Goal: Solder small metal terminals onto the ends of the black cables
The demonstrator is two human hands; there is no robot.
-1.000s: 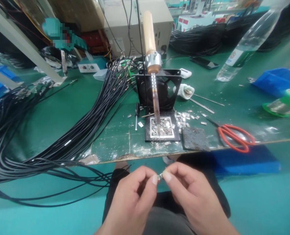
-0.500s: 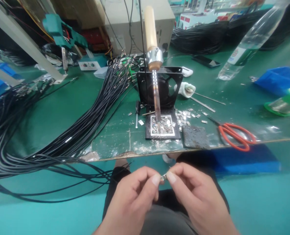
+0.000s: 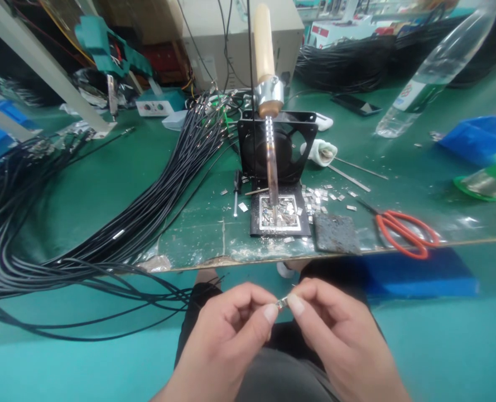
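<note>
Between my two hands, just below the table's front edge, is a small shiny metal part [image 3: 282, 302]. My left hand [image 3: 241, 329] pinches its left end between thumb and forefinger. The right end is pinched the same way by my right hand [image 3: 335, 329]. Beyond them on the table, a soldering iron [image 3: 269, 106] with a wooden handle points down at a square tray [image 3: 261, 215] of small metal pieces. A black fan [image 3: 300, 145] stands upright behind it.
Black cables [image 3: 130, 218] spread over the left side and hang past the edge. A dark block [image 3: 336, 233], red-handled scissors [image 3: 407, 231], a solder spool [image 3: 488, 181] and a plastic bottle [image 3: 419, 95] lie or stand to the right. A screwdriver [image 3: 236, 192] lies left of the tray.
The view has shifted slightly, so the table items appear a little further right. Both hands keep their pinch, and slightly more of the metal part shows between the fingertips.
</note>
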